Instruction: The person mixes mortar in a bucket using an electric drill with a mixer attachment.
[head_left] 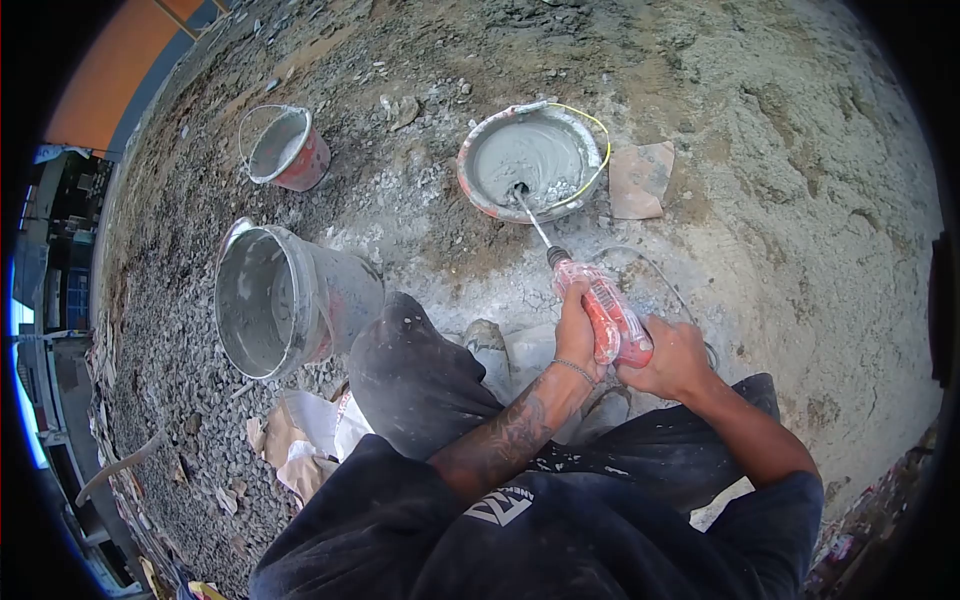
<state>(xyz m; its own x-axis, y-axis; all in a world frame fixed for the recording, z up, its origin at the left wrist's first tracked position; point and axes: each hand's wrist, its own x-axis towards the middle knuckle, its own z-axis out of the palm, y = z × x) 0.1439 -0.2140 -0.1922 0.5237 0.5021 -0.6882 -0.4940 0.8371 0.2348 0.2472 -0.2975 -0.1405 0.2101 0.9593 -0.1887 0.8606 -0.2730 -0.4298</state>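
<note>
Both my hands grip a red power drill [603, 305] spattered with grey. My left hand [577, 330] wraps around its side handle, just behind the chuck. Farther back, my right hand [672, 358] is closed around the rear grip; the trigger is hidden. From the chuck a long metal mixing shaft [535, 222] runs down into wet grey mortar [530, 155]. The mortar fills much of a round bucket [466, 178] with a yellow handle, and swirl marks show on its surface. The shaft's lower end is sunk in the mix, out of sight.
A small red bucket [306, 168] stands at the upper left. Nearer, a larger grey-coated bucket [345, 290] is beside my left knee. Brown paper [641, 181] lies right of the mixing bucket. A cable [665, 283] trails behind the drill. Torn bags [312, 430] lie on gravel.
</note>
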